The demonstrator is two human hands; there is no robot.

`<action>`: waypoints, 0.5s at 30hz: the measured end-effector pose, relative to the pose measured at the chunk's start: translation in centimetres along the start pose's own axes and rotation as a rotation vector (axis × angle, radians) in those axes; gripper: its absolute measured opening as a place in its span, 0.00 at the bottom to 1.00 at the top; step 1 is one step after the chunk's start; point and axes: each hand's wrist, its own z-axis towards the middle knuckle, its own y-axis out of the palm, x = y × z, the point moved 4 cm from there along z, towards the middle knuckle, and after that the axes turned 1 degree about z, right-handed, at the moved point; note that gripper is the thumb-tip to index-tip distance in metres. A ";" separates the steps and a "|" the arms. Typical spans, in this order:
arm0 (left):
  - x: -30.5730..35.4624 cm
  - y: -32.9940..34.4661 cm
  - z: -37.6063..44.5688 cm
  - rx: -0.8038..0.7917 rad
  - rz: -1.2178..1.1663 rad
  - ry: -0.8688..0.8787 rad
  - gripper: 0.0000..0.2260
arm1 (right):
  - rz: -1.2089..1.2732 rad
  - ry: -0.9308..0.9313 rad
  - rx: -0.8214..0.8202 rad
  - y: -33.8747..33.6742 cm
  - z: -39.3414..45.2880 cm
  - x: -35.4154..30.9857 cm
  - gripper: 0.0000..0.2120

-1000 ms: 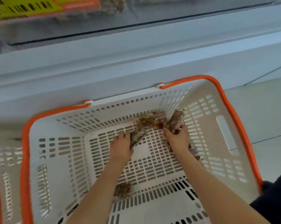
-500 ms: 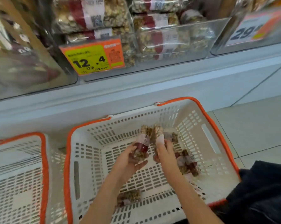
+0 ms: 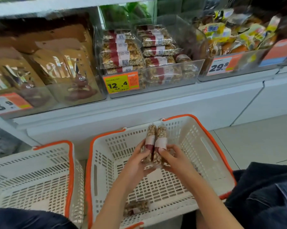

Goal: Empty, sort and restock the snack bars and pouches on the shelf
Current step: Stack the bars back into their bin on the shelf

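Note:
Two nut snack bars in clear wrap with red-and-white labels stand side by side above the white basket with an orange rim. My left hand grips the left bar and my right hand grips the right one, pressing them together. One more bar lies on the basket floor near its front. On the shelf, a clear bin holds stacked bars of the same kind behind a 12.4 price tag.
A second white basket with orange rim stands to the left. Brown pouches fill the left shelf bin; yellow packs fill the right one behind a 29.8 tag. Dark clothing shows at the bottom corners. Tiled floor lies to the right.
The hands picked bars off the basket floor and raised them, bringing them together upright. The view tilted up from the basket to the shelf bins.

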 end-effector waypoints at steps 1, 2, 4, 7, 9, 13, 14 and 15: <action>0.3 0.1 -0.3 -0.009 0.088 0.029 0.23 | -0.037 -0.016 -0.019 0.1 -0.2 -0.3 0.16; 0.6 0.3 -0.6 -0.020 0.189 0.070 0.29 | -0.061 -0.038 -0.038 0.3 -0.3 -0.7 0.18; 1.2 0.9 -1.1 -0.022 0.333 0.181 0.37 | -0.081 -0.079 -0.044 0.6 -0.6 -1.2 0.20; 1.8 1.4 -1.6 0.085 0.443 0.305 0.39 | -0.231 -0.148 0.011 0.9 -0.6 -2.1 0.17; 2.1 1.1 -1.9 0.166 0.488 0.328 0.35 | -0.342 -0.198 0.020 1.1 -0.6 -2.5 0.17; 2.7 -0.3 -2.5 0.157 0.334 0.163 0.26 | -0.544 -0.529 0.214 0.5 -1.1 -4.6 0.22; 3.1 -0.6 -2.7 0.142 0.309 0.120 0.25 | -0.745 -0.742 0.316 0.2 -1.3 -5.8 0.25; 3.5 -1.0 -2.9 0.126 0.312 0.086 0.24 | -0.943 -0.949 0.338 0.5 -1.4 -6.7 0.30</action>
